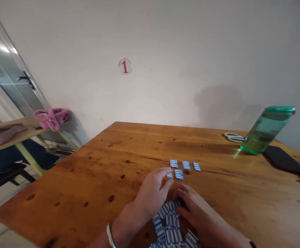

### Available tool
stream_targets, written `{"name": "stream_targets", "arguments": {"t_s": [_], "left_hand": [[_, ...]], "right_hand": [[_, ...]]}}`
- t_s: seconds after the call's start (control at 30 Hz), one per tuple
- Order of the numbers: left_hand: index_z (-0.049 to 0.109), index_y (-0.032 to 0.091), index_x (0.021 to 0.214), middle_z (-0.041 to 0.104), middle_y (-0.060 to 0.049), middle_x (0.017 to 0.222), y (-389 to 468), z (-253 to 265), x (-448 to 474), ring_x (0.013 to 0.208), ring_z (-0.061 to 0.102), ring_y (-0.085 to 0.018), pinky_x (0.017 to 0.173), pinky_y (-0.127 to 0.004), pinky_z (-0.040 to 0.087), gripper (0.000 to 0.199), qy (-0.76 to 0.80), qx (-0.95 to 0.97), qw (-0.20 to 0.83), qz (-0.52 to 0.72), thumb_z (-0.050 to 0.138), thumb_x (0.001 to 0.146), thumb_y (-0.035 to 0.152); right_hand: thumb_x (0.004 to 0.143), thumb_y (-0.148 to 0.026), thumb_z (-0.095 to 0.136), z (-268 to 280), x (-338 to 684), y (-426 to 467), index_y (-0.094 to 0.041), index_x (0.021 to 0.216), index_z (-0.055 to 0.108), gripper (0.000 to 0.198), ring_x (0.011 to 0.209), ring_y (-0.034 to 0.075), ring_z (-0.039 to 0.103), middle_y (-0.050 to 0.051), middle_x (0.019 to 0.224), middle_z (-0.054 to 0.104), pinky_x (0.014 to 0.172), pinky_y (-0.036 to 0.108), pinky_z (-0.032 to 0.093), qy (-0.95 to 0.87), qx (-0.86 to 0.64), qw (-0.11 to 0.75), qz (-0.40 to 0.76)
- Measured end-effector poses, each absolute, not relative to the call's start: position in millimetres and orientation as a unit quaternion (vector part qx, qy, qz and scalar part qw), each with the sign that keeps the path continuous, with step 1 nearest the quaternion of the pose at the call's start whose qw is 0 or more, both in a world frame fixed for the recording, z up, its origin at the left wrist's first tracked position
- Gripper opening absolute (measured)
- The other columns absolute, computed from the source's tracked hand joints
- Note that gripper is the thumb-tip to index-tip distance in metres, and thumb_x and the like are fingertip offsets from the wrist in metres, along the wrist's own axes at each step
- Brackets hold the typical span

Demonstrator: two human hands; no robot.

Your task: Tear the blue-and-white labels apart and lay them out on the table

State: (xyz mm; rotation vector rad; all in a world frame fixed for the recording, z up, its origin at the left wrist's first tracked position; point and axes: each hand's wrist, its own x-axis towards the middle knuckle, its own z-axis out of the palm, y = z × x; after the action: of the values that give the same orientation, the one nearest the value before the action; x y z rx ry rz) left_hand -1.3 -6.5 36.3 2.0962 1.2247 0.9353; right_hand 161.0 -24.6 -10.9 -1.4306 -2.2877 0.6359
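Small flat blue-and-white striped rectangular pieces [172,236]: overlapping pile at near side of brown knotted wooden table [100,172], five more set apart farther off, three in far row, two in nearer row. I see left hand [151,189] with thumb and fingers spread, fingertips at left piece of nearer row; contact unclear. Right hand [195,206] curled at pile's right side; from my end, cannot tell if pinching.

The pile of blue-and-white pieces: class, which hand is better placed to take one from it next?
Probably the right hand: it curls at the far edge of the pile, while the left hand reaches past it, beside the separate pieces.
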Motion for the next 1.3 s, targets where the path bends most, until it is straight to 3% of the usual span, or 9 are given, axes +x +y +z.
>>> {"name": "stream_targets", "arguments": {"t_s": [0.23, 0.4, 0.5, 0.6, 0.8, 1.1, 1.3], "left_hand": [[0.065, 0.019, 0.089, 0.069, -0.004, 0.091, 1.5, 4.5, -10.3, 0.088, 0.061, -0.017, 0.082, -0.030, 0.046, 0.021, 0.484, 0.728, 0.287, 0.391, 0.046, 0.080, 0.016], [0.065, 0.018, 0.086, 0.068, -0.003, 0.085, -2.6, 2.8, -9.7, 0.083, 0.059, -0.016, 0.078, -0.027, 0.044, 0.019, 0.474, 0.760, 0.274, 0.349, 0.048, 0.080, 0.014], [0.064, 0.019, 0.086, 0.066, -0.002, 0.083, -5.6, 2.5, -5.8, 0.083, 0.057, -0.016, 0.082, -0.028, 0.041, 0.017, 0.459, 0.801, 0.252, 0.290, 0.050, 0.079, 0.012], [0.063, 0.021, 0.088, 0.062, -0.001, 0.086, -8.2, 0.4, -3.3, 0.085, 0.053, -0.016, 0.080, -0.028, 0.040, 0.018, 0.423, 0.855, 0.211, 0.211, 0.053, 0.076, 0.012], [0.059, 0.021, 0.078, 0.056, -0.002, 0.085, -9.8, -1.2, 0.0, 0.082, 0.048, -0.018, 0.072, -0.029, 0.039, 0.010, 0.405, 0.897, 0.143, 0.105, 0.051, 0.077, 0.015], [0.056, 0.019, 0.077, 0.055, -0.002, 0.088, -7.8, 2.3, 3.0, 0.085, 0.049, -0.017, 0.073, -0.028, 0.039, 0.013, 0.415, 0.888, 0.170, 0.099, 0.050, 0.074, 0.008], [0.058, 0.020, 0.076, 0.056, -0.003, 0.087, -8.5, 3.0, 4.2, 0.085, 0.049, -0.018, 0.074, -0.029, 0.039, 0.011, 0.430, 0.878, 0.191, 0.092, 0.050, 0.075, 0.012]], "right_hand": [[0.072, -0.008, 0.046, -5.9, 157.5, -30.8, -0.019, 0.069, 0.052, 0.013, 0.075, 0.019, 0.052, 0.006, 0.080, 0.058, 0.070, 0.031, 0.041, -0.805, -0.506, 0.197, 0.237], [0.074, -0.022, 0.052, -15.6, 168.7, -20.5, -0.020, 0.070, 0.054, 0.005, 0.061, 0.015, 0.052, 0.000, 0.066, 0.058, 0.058, 0.026, 0.041, -0.664, -0.533, 0.344, 0.396], [0.069, -0.029, 0.061, -18.7, 175.7, -15.3, -0.019, 0.082, 0.060, 0.018, 0.071, 0.017, 0.056, 0.002, 0.077, 0.063, 0.066, 0.027, 0.044, -0.554, -0.508, 0.443, 0.488], [0.063, -0.031, 0.068, -17.5, 176.6, -16.5, -0.019, 0.091, 0.063, 0.030, 0.080, 0.019, 0.058, 0.004, 0.084, 0.065, 0.072, 0.029, 0.045, -0.458, -0.496, 0.490, 0.551], [0.065, -0.032, 0.067, -14.0, 172.0, -22.0, -0.018, 0.078, 0.061, 0.019, 0.067, 0.017, 0.058, 0.002, 0.073, 0.063, 0.062, 0.026, 0.045, -0.403, -0.468, 0.472, 0.629], [0.068, -0.026, 0.067, -15.8, 173.1, -19.8, -0.017, 0.070, 0.058, 0.012, 0.055, 0.009, 0.046, -0.005, 0.060, 0.054, 0.051, 0.019, 0.034, -0.391, -0.473, 0.509, 0.603], [0.068, -0.029, 0.067, -16.4, 170.1, -19.7, -0.018, 0.074, 0.060, 0.014, 0.057, 0.010, 0.048, -0.004, 0.062, 0.056, 0.055, 0.021, 0.037, -0.381, -0.464, 0.535, 0.594]]}}
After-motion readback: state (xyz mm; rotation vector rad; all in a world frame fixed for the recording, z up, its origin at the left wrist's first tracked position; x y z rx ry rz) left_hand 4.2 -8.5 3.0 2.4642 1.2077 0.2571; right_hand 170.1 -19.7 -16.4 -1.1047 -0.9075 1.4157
